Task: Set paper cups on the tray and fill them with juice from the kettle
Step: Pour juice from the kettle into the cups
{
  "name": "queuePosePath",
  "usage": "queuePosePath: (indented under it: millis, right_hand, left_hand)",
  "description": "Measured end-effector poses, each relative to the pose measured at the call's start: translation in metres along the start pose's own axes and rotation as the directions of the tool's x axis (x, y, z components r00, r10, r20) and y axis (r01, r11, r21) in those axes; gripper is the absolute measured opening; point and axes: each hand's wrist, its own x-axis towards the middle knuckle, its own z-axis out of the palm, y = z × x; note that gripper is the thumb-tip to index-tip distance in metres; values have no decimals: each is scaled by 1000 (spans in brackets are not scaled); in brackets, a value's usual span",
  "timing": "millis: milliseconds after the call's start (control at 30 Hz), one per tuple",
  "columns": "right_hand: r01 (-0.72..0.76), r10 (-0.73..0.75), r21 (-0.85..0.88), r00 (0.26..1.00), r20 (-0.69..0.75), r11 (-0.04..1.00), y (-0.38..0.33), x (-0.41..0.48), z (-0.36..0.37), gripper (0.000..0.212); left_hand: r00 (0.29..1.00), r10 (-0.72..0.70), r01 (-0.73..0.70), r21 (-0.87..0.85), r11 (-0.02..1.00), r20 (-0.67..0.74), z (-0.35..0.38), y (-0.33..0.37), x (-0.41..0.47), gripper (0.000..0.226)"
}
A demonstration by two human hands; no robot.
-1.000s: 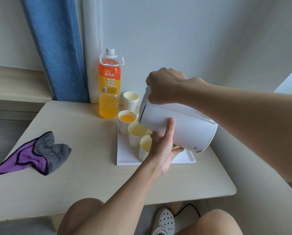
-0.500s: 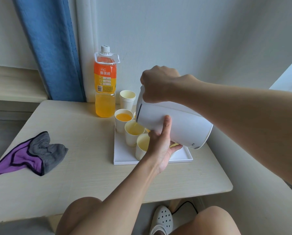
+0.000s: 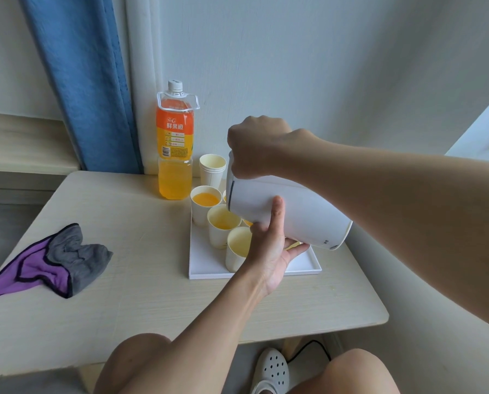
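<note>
In my head view, my right hand [image 3: 254, 149] is clenched on the top of the kettle [image 3: 294, 217], which hangs tilted over the tray [image 3: 206, 268]. My left hand [image 3: 268, 245] props it from below, thumb flat on its side, fingers straight beneath. Just left of that hand stand the near cup [image 3: 237, 248], seemingly empty, the middle cup [image 3: 223, 228] with some juice and the fuller far cup [image 3: 204, 206]; beyond my right hand stands a bottle [image 3: 175, 143].
</note>
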Motion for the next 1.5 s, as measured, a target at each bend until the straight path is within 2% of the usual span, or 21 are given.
queuePosePath:
  millis: [200,333,567,1067,1267,1500]
  right_hand:
    - [27,-27,-18,1000,-5,999,-3,2,0,32]
    - [37,-38,-31,999,-10,999,-5,2,0,35]
    - [45,-46,-47,999,-19,998,-9,3,0,36]
    - [59,-61,-47,998,-28,997,-12,6,-1,23]
    - [62,-63,-47,998,-23,997,-13,10,-1,38]
    - [66,-67,-39,998,-19,997,-13,10,-1,39]
  left_hand:
    - [1000,-18,18,-19,1000,7,0,-2,3,71]
    - [1000,-11,12,-31,999,17,0,-2,5,70]
    - [1000,10,-10,-56,998,17,-1,-3,7,84]
    - [1000,12,-12,-46,999,5,-4,0,13,89]
    - [1000,10,-10,-53,999,9,-7,-1,19,87]
    - [1000,9,-9,-46,999,2,-8,0,23,88]
